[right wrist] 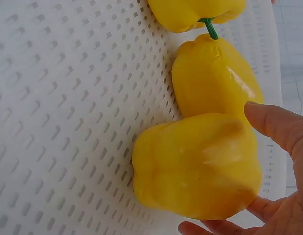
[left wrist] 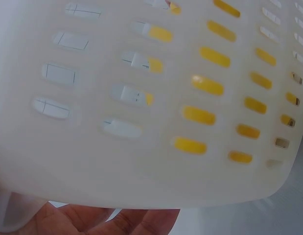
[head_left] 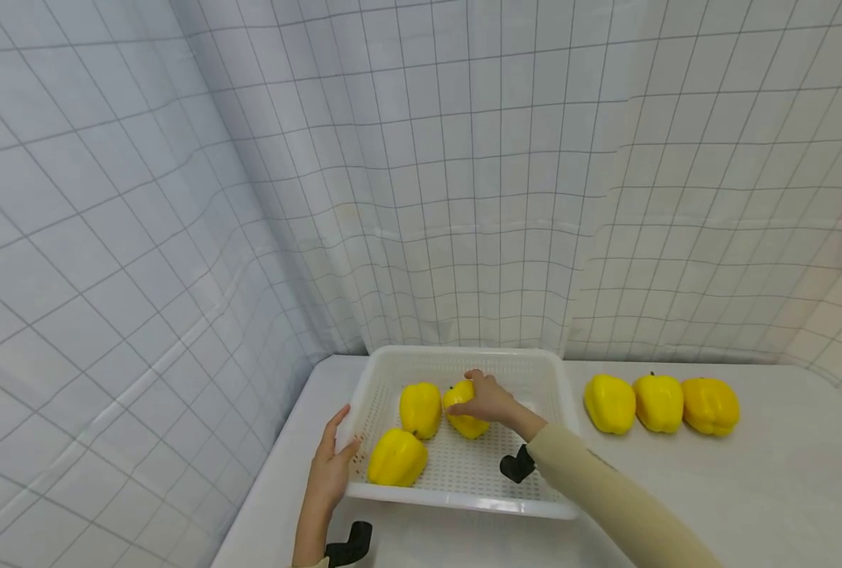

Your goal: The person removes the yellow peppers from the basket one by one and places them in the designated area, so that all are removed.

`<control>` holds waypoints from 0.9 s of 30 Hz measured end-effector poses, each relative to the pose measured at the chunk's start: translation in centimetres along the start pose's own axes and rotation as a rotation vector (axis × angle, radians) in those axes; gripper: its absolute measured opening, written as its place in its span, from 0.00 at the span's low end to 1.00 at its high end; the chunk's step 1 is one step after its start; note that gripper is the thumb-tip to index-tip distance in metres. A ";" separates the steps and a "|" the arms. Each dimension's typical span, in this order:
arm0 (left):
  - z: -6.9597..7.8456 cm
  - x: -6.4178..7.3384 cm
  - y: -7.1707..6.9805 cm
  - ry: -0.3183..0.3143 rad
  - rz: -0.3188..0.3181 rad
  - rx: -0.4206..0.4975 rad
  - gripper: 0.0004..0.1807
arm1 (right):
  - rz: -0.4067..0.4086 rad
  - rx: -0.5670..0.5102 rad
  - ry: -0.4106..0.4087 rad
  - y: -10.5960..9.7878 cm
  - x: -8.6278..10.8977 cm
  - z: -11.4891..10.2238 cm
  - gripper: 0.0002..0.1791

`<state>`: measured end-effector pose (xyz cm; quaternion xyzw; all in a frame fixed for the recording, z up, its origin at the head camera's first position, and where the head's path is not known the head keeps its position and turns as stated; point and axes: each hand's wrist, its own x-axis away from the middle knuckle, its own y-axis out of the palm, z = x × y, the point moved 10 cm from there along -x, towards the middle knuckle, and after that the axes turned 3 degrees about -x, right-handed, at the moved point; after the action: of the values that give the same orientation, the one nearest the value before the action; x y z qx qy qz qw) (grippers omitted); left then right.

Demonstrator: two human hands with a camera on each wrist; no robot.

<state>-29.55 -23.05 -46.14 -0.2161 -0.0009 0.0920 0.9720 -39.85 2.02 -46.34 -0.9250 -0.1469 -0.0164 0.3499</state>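
Observation:
A white perforated plastic basket (head_left: 463,500) stands on the table with yellow bell peppers in it. My left hand (head_left: 329,471) grips its left rim; in the left wrist view fingers (left wrist: 119,223) show beyond the rim, partly hidden by the basket wall. Inside the basket my right hand (head_left: 490,400) holds a yellow bell pepper (right wrist: 195,166), thumb on one side and fingers on the other. Beside that pepper lies a second bell pepper (head_left: 421,411). A third bell pepper (head_left: 397,458) sits in the near left corner of the basket.
Right of the basket, three more yellow bell peppers stand in a row: a left one (head_left: 610,404), a middle one (head_left: 658,403) and a right one (head_left: 710,406). A white gridded curtain (head_left: 477,197) hangs behind and left of the white table (head_left: 747,481).

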 end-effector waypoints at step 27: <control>0.0 0.0 0.0 0.011 0.007 0.004 0.31 | -0.064 -0.061 0.061 1.0 0.1 1.1 0.43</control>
<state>-29.56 -23.01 -46.13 -0.2146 0.0054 0.0940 0.9721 -39.54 2.06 -47.79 -0.9292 -0.1652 -0.0606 0.3251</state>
